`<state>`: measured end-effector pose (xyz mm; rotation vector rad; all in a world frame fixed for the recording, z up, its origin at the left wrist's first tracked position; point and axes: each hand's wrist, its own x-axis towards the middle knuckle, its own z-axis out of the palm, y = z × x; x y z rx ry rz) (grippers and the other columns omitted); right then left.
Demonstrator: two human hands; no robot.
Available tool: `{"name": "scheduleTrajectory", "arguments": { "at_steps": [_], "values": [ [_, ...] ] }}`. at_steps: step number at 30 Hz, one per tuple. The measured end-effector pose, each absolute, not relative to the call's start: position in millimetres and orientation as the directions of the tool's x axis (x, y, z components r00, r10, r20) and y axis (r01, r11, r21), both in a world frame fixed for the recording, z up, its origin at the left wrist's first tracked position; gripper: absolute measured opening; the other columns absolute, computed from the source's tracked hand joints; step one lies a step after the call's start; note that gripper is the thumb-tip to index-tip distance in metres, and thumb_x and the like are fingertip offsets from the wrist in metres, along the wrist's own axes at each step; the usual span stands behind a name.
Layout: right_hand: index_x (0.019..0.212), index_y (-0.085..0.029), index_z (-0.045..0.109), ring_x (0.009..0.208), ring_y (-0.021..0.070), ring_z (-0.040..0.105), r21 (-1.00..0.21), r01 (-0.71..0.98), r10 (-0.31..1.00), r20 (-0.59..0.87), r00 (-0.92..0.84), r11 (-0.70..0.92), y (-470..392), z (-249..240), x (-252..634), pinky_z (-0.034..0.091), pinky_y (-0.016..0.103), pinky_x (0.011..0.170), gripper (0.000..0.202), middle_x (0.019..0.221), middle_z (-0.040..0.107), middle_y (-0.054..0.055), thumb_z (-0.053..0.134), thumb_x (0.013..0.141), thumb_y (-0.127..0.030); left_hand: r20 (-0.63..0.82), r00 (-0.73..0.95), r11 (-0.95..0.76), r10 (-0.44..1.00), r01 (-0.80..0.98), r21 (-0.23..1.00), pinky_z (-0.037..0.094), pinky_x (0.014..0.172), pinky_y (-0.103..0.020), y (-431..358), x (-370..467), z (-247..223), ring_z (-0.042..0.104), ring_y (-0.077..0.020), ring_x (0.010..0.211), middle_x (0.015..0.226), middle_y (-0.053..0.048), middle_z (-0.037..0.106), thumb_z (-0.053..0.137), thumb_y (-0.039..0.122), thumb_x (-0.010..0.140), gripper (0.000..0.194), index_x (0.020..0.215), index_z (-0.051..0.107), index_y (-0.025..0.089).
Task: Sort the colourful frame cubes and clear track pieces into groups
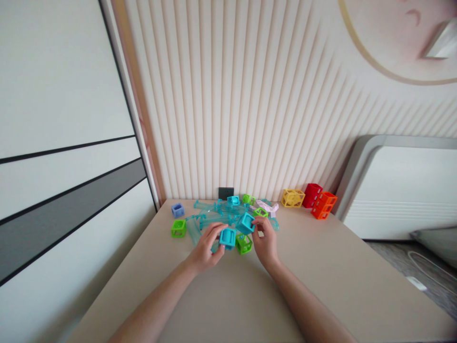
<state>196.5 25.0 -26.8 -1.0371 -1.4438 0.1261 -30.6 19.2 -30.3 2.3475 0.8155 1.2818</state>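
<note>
Your left grip (207,250) holds a cyan cube (227,238), fingers along its upper edge and thumb below. Your right grip (266,241) pinches a second cyan cube (245,223) by its right side; this one is tilted, just beside the first and slightly farther from you. A green cube (243,244) shows between both grips. Beyond them, clear teal tubes (216,220) lie heaped on the worktop (339,271). Left of your left grip sit another green cube (178,225) and a blue cube (177,210). Well right of your right grip stand yellow (293,198), red (312,195) and orange blocks (323,206).
</note>
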Motion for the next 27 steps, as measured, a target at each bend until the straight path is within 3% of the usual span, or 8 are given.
{"name": "scheduleTrajectory", "arguments": {
  "at_steps": [6, 16, 23, 27],
  "values": [
    [0.086, -0.021, 0.060, 0.086, 0.0175, 0.063, -0.511, 0.558, 0.566, 0.820, 0.089, 0.653, 15.8, -19.5, 190.2, 0.052, 0.029, 0.073, 0.015, 0.093, 0.063, 0.005, 0.050, 0.088, -0.010, 0.719, 0.477, -0.863, 0.505, 0.273, 0.425, 0.049, 0.104, -0.042, 21.5, -26.5, -34.9, 0.054, -0.0243, 0.122, 0.128, -0.012, 0.054, 0.049, 0.003, 0.085, 0.064, 0.144, 0.039, 0.025],
    [0.085, -0.022, 0.060, 0.089, 0.0173, 0.062, -0.492, 0.515, 0.554, 0.831, 0.038, 0.703, 1.3, -16.8, 174.1, 0.051, 0.029, 0.078, 0.017, 0.094, 0.060, 0.005, 0.051, 0.088, -0.008, 0.741, 0.424, -0.852, 0.521, 0.318, 0.417, 0.054, 0.097, -0.036, 21.3, -25.8, -39.9, 0.059, -0.0220, 0.116, 0.130, -0.012, 0.048, 0.041, 0.002, 0.090, 0.069, 0.151, 0.033, 0.031],
    [0.090, -0.023, 0.060, 0.090, 0.0177, 0.062, -0.498, 0.422, 0.581, 0.809, -0.088, 0.758, -3.6, -21.9, 168.1, 0.052, 0.030, 0.079, 0.018, 0.097, 0.058, 0.006, 0.049, 0.090, -0.008, 0.715, 0.349, -0.795, 0.606, 0.309, 0.522, 0.054, 0.096, -0.039, 24.0, -27.9, -38.9, 0.062, -0.0239, 0.113, 0.127, -0.011, 0.056, 0.054, 0.014, 0.092, 0.053, 0.142, 0.049, 0.028],
    [0.099, -0.023, 0.059, 0.091, 0.0176, 0.060, -0.519, 0.366, 0.607, 0.773, -0.184, 0.772, -5.7, -21.5, 169.1, 0.052, 0.030, 0.078, 0.019, 0.100, 0.057, 0.007, 0.048, 0.091, -0.010, 0.717, 0.268, -0.761, 0.643, 0.323, 0.562, 0.055, 0.092, -0.037, 23.0, -27.0, -31.9, 0.065, -0.0239, 0.106, 0.113, -0.009, 0.066, 0.062, 0.019, 0.088, 0.036, 0.124, 0.065, 0.023]
  ]
}}
